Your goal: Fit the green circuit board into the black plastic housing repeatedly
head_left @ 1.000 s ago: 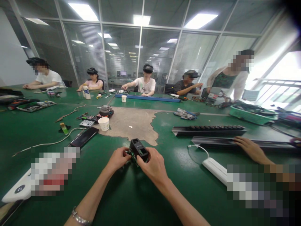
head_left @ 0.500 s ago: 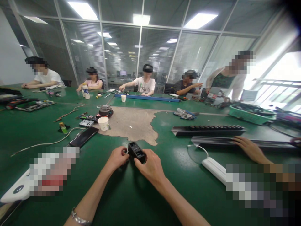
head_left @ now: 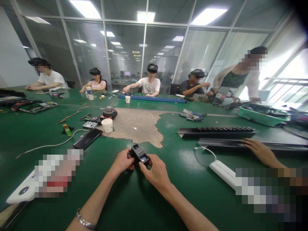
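Between my hands is a small black boxy electronic device (head_left: pixel 139 154) with a row of buttons and a little bright screen at its near end. My right hand (head_left: pixel 156 168) is closed round its right side, thumb at the near corner. On the opposite side, the curled fingers of my left hand (head_left: pixel 123 161) press against the device's left edge; their tips are partly hidden. The device is held tilted just above the green table (head_left: pixel 144 205). A black phone (head_left: pixel 88 139) lies to the left, beyond my left hand.
A paper cup (head_left: pixel 107 125) stands beside dismantled electronic parts (head_left: pixel 90 124). To the right are a white power strip (head_left: pixel 222 173), black metal channels (head_left: pixel 216 132) and a co-worker's hand (head_left: pixel 261 152). A green basket (head_left: pixel 263 117) sits farther back. Several people sit across the table.
The device has tipped slightly, and its screen now looks bright where it was dark. My left fingers have moved in against its left side. The whole view has shifted a little.
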A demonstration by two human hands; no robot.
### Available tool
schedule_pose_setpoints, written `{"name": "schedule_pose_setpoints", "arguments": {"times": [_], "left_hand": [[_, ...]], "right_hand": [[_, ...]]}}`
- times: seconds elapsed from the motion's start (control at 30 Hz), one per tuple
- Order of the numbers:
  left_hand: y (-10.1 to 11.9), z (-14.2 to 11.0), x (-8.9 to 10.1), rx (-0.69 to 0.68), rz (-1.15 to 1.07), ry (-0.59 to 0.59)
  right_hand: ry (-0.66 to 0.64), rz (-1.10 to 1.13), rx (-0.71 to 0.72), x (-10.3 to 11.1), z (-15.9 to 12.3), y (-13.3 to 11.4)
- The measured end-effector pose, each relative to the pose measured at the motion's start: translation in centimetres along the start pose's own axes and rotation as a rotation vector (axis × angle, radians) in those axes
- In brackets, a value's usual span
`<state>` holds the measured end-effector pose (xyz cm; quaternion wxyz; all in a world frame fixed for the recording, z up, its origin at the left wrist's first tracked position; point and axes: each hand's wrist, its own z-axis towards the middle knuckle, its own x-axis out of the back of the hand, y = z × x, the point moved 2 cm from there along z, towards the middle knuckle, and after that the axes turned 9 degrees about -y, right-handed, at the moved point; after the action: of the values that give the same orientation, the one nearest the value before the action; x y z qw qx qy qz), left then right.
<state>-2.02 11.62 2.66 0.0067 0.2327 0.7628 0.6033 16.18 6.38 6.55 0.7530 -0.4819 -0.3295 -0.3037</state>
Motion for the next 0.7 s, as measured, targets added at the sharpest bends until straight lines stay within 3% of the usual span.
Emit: {"name": "schedule_pose_setpoints", "arguments": {"times": [0.17, 0.3, 0.43, 0.6, 0.7], "left_hand": [[0.1, -0.1, -0.2, -0.032, 0.000, -0.013], [0.3, -0.1, -0.1, -0.012, -0.033, -0.001], [0.8, -0.4, -0.1, 0.014, -0.123, -0.011], [1.3, -0.7, 0.0, 0.009, -0.159, -0.008], [1.3, -0.6, 0.0, 0.009, -0.179, 0.004]], "right_hand": [[0.116, 0.105, 0.022, 1.4, 0.5, 0.1], [0.164, 0.061, -0.041, 2.8, 1.1, 1.5], [0.116, -0.098, -0.145, 3.1, 1.4, 3.8], [-0.089, -0.253, -0.199, 2.1, 1.1, 5.4], [-0.090, -0.278, -0.198, 1.8, 1.0, 5.6]]}}
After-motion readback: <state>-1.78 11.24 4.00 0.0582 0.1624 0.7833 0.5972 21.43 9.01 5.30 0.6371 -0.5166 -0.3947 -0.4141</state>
